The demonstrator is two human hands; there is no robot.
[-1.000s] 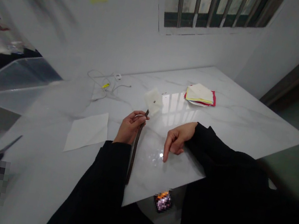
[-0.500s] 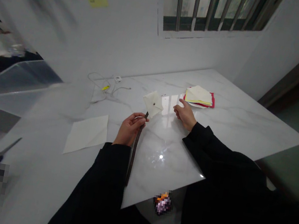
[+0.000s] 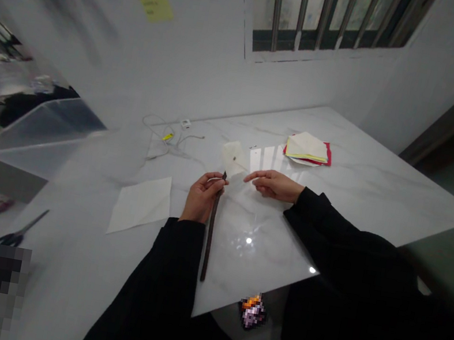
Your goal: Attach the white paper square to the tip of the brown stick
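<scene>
My left hand (image 3: 201, 196) pinches the top end of a long, thin dark brown strip (image 3: 209, 243), which hangs down toward the table's front edge. Just beyond its fingertips lies a small cream folded paper piece (image 3: 231, 152) with a dark dot at its middle. My right hand (image 3: 277, 186) hovers to the right of that piece, index finger stretched out toward it and the others loosely bent. Nothing shows between its fingers. A plain white sheet of paper (image 3: 141, 206) lies flat to the left of my left hand.
A stack of coloured papers (image 3: 307, 148) sits toward the back right of the marble-patterned table (image 3: 373, 190). A thin cable (image 3: 186, 140) lies at the back left. Scissors (image 3: 20, 233) rest at the far left, near a clear plastic bin (image 3: 47, 132). A yellow note (image 3: 154, 0) sticks to the wall.
My right hand has moved from beside the paper stack leftward and nearer to me, toward the cream folded piece. My left hand keeps its pinch on the strip. The view has shifted slightly.
</scene>
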